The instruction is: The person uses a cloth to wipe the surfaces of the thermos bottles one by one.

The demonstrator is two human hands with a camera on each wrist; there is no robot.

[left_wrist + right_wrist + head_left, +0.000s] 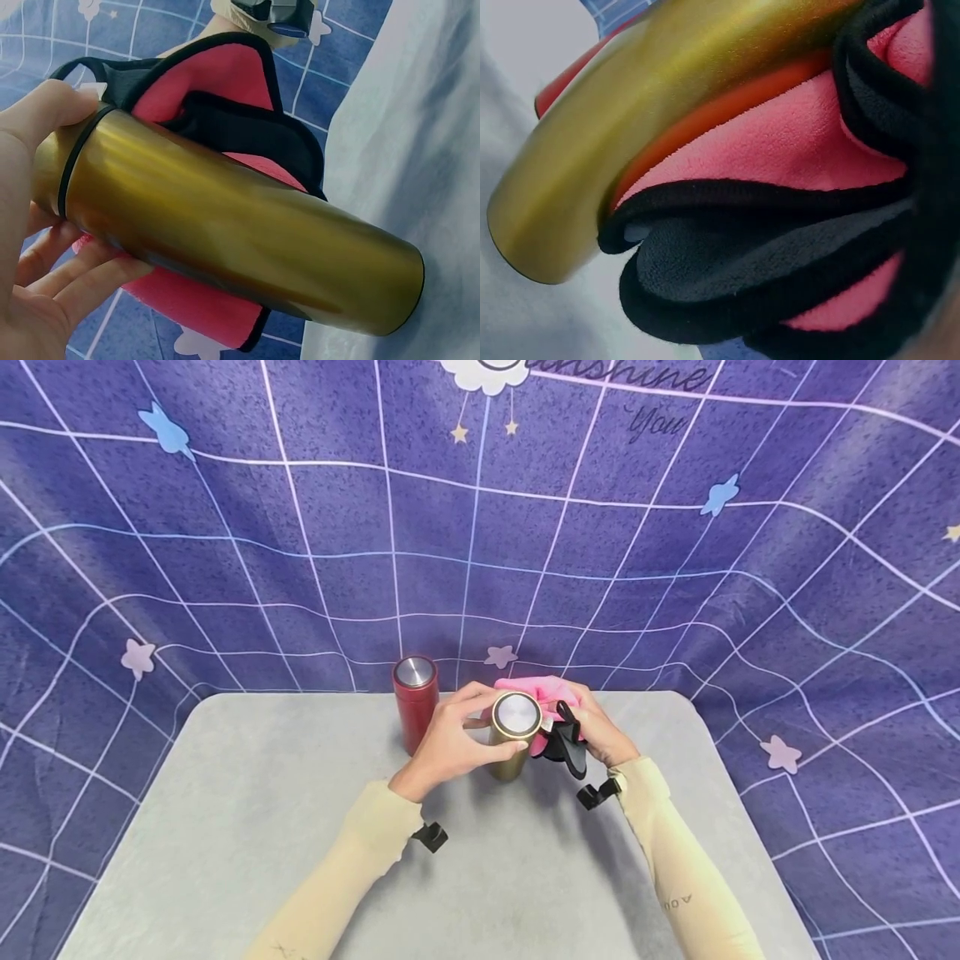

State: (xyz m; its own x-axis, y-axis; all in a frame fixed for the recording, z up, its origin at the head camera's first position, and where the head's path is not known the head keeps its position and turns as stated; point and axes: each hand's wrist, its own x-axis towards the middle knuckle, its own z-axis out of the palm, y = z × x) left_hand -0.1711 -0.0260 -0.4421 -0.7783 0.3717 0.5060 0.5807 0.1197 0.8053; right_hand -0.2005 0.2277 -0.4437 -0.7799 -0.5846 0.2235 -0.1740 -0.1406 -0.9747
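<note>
Right wrist, gold flask [630, 120], top cropped

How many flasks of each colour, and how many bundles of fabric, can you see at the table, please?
Gold flask: 1
Red flask: 1
Bundle of pink-and-black fabric: 1
Total: 3

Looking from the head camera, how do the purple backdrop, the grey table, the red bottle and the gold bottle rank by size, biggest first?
1. Purple backdrop
2. Grey table
3. Red bottle and gold bottle: too alike to rank; the left hand partly hides the gold one.
</note>
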